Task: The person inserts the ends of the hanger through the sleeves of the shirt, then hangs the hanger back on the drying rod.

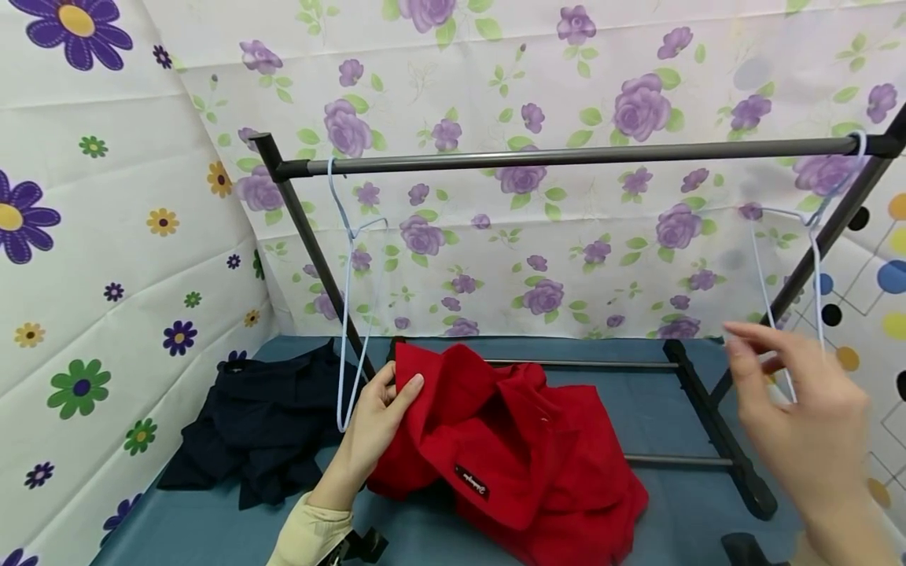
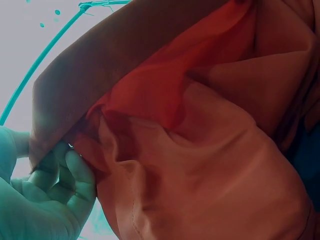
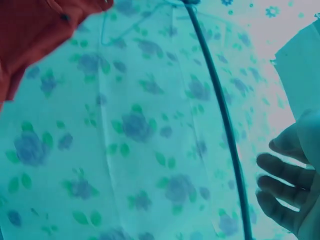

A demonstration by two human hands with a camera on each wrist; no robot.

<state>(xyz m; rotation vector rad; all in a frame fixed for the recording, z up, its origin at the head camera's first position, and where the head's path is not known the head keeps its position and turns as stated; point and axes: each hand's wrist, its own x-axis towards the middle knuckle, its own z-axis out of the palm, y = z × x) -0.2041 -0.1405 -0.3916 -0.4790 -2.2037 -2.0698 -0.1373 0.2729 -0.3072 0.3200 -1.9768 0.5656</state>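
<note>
A red garment with a small black label lies crumpled across the middle of the table in the head view. My left hand pinches its upper left edge between thumb and fingers. The left wrist view has this hand at the fabric's folded border, the red cloth filling most of the picture. My right hand is up at the right, its fingers loosely bent and holding nothing. Behind it a white hanger hangs from the rack's bar, partly hidden. The right wrist view shows the right hand's separated fingers.
A dark metal rack with a horizontal bar stands behind the garment, its base bar resting on the blue-grey table. Another white hanger hangs at the bar's left end. A dark navy garment lies on the left.
</note>
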